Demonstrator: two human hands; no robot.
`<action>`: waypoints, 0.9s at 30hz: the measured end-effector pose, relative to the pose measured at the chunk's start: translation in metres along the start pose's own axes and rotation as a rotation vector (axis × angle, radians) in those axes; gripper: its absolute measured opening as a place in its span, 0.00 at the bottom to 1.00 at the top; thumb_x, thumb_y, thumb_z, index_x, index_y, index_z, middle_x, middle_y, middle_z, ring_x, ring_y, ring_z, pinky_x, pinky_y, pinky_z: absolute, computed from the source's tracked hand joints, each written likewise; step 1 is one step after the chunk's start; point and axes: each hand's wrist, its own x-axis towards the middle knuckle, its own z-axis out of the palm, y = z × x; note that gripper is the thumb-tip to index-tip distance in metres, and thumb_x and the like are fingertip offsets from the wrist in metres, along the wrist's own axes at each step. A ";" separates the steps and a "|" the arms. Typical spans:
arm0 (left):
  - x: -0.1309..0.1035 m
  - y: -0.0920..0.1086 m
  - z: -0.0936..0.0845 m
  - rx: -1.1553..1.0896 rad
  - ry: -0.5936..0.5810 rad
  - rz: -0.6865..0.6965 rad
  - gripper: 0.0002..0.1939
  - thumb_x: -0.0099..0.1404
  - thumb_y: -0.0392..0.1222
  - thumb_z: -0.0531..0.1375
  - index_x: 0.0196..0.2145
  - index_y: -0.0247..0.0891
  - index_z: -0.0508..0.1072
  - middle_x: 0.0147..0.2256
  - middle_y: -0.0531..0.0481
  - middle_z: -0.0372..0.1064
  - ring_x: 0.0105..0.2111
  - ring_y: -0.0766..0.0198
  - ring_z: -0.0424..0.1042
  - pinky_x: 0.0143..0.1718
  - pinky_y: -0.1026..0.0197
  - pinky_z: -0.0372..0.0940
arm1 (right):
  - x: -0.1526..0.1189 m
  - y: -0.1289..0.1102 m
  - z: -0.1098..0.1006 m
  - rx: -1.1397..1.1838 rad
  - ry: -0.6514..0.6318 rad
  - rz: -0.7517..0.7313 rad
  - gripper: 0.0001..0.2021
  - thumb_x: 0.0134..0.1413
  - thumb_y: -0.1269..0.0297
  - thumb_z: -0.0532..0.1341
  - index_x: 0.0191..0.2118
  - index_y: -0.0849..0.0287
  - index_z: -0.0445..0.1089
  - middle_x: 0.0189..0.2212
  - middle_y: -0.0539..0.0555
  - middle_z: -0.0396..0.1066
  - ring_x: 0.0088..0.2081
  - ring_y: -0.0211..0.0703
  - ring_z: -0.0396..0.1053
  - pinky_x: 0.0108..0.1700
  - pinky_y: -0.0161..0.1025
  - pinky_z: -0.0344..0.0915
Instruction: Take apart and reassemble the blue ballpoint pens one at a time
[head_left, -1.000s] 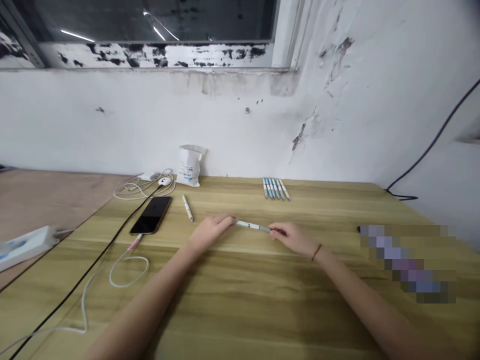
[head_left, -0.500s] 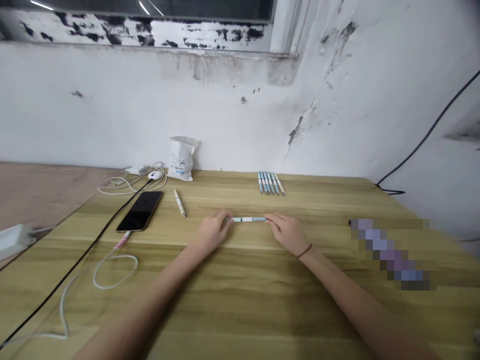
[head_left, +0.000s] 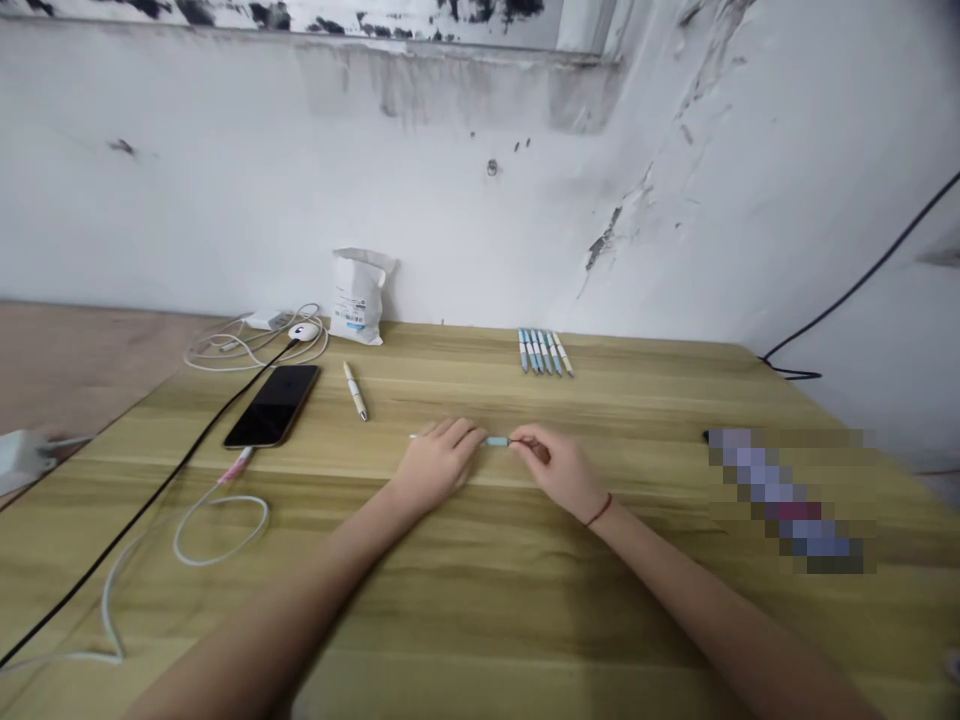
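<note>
The left hand (head_left: 439, 462) wraps over a pale-blue pen (head_left: 497, 441) lying between both hands; the right hand (head_left: 555, 465) pinches its near end. Just beyond them, pens (head_left: 541, 352) form a row; leftward lie a cream pen (head_left: 355, 391) and a smartphone (head_left: 272, 405).

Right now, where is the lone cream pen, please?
In the head view, the lone cream pen lies left of centre on the wooden table, just right of the phone and farther back than the left hand.
</note>
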 end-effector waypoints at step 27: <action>-0.001 0.010 0.004 -0.184 -0.130 -0.092 0.17 0.68 0.38 0.44 0.52 0.39 0.61 0.41 0.46 0.66 0.36 0.64 0.69 0.35 0.64 0.66 | -0.001 0.002 0.004 0.089 0.055 -0.028 0.08 0.55 0.66 0.55 0.38 0.58 0.70 0.33 0.53 0.73 0.27 0.38 0.67 0.30 0.35 0.64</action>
